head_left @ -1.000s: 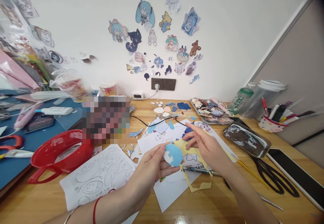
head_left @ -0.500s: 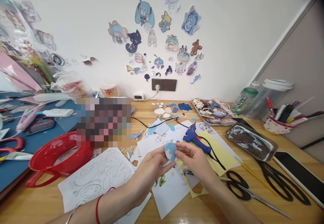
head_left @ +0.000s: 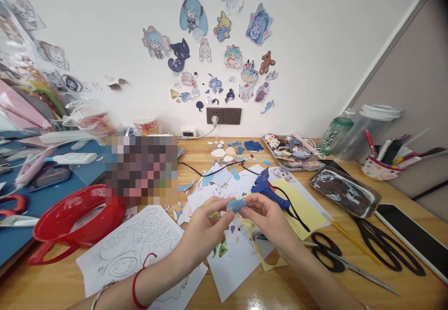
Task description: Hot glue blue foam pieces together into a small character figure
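Observation:
Between my two hands is a small light-blue cut-out piece (head_left: 236,205), tilted so that I see it nearly edge-on. My left hand (head_left: 213,219) pinches its left side with thumb and fingers. On its right side, my right hand (head_left: 264,214) grips it the same way. Beneath the hands lie white paper sheets (head_left: 227,282) with small coloured scraps. Just beyond my right hand a blue hot glue gun (head_left: 268,188) rests on the paper, near a yellow sheet (head_left: 297,216). What the piece depicts cannot be made out.
Black-handled scissors (head_left: 336,256) lie at the right, by a white phone (head_left: 416,240) and a stained tray (head_left: 345,193). A red bowl (head_left: 80,221) and a sheet of line drawings (head_left: 129,249) are at left. A pen holder (head_left: 381,167) stands far right. Cut-outs cover the wall.
The light-blue piece has tipped from facing me to nearly edge-on. My left thumb has come up onto its near edge. The view has shifted slightly.

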Available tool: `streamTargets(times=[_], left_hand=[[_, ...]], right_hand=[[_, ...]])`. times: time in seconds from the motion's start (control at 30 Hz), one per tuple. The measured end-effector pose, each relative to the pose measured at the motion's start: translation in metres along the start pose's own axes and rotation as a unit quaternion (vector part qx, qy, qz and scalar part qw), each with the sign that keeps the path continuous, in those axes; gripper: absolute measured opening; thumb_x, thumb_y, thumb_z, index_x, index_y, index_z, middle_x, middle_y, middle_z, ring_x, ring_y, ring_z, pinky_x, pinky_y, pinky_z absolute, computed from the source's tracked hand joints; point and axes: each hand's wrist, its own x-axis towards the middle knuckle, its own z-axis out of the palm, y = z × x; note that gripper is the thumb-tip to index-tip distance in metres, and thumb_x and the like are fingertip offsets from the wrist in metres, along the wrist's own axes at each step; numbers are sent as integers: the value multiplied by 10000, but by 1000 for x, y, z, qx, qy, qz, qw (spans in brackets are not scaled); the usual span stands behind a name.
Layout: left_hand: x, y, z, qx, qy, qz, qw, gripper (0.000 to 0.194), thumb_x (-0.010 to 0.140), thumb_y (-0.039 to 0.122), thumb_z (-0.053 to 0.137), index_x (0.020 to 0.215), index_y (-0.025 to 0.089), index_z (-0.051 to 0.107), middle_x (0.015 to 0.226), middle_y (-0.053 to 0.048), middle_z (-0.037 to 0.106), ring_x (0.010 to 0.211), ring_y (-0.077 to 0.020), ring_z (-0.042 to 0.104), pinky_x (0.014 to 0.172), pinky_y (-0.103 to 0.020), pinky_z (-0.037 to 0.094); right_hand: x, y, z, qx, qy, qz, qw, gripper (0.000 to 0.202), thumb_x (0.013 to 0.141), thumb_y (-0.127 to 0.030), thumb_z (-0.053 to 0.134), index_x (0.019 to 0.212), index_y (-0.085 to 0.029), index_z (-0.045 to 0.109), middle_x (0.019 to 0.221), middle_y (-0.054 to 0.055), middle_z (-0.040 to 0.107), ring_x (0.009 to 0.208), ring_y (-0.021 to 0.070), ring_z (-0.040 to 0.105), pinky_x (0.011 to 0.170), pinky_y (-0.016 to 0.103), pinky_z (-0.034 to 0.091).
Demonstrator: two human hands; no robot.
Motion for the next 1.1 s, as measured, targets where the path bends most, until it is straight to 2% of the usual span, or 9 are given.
streamTargets(times=[0.27,0.5,0.57,0.63,0.7,0.77,0.83,0.93,1.1], left_hand=[[0,-9,-1,100,45,193,975,264,734,112,613,938,264,684,889,-28,593,850,-153,569,763,-272,458],[-3,-8,-3,100,49,233,966,211,743,75,575,871,214,671,912,-42,608,879,-156,584,789,-268,456],[-3,-6,-4,80,43,216,972,144,779,123,558,874,200,633,951,-49,622,927,-168,577,825,-286,446],[-4,-4,-4,45,33,169,984,87,815,186,530,879,189,589,954,-55,632,917,-176,588,801,-294,456],[-3,-2,-4,5,20,109,994,83,833,248,511,863,181,550,859,-47,642,816,-168,612,706,-277,469],[-2,-1,-3,-29,-1,63,998,108,831,282,508,832,175,520,700,-15,625,676,-145,605,618,-254,453],[0,-1,-3,-53,-26,30,998,115,821,286,511,812,172,500,570,23,575,568,-119,567,567,-238,424],[2,-1,-3,-85,-61,-20,994,139,791,299,540,814,170,493,535,58,519,471,-86,509,499,-216,385],[3,1,0,-136,-120,-82,980,184,790,334,560,813,160,504,619,41,546,530,-80,536,529,-207,414]], right_hand=[[-3,-6,5,100,-65,-36,992,153,722,-236,689,737,-208,539,876,-12,658,857,118,610,750,224,459],[-7,-12,5,91,-74,-6,993,209,668,-280,727,807,-207,588,874,9,675,817,137,627,724,245,479],[-8,-16,1,21,-54,18,998,235,700,-362,684,843,-193,606,764,18,681,685,150,634,641,266,487],[-9,-20,-7,-126,8,18,992,306,774,-460,569,678,-173,609,540,1,613,479,133,562,506,256,435],[-10,-25,-17,-289,68,-13,955,506,845,-503,423,469,-177,513,408,-14,485,395,114,465,449,251,355],[-13,-30,-28,-396,65,-40,915,524,899,-459,312,502,-185,515,406,-23,436,413,122,450,457,254,329],[-19,-35,-39,-441,14,-41,896,386,929,-354,254,807,-199,586,479,-33,486,467,138,491,488,255,357],[-31,-38,-53,-477,-27,-35,878,320,926,-258,257,1196,-255,429,772,-2,602,658,152,575,602,271,436],[-32,-25,-66,-602,31,-75,794,317,884,-222,361,1168,-177,493,1086,94,543,971,224,546,784,351,467]])
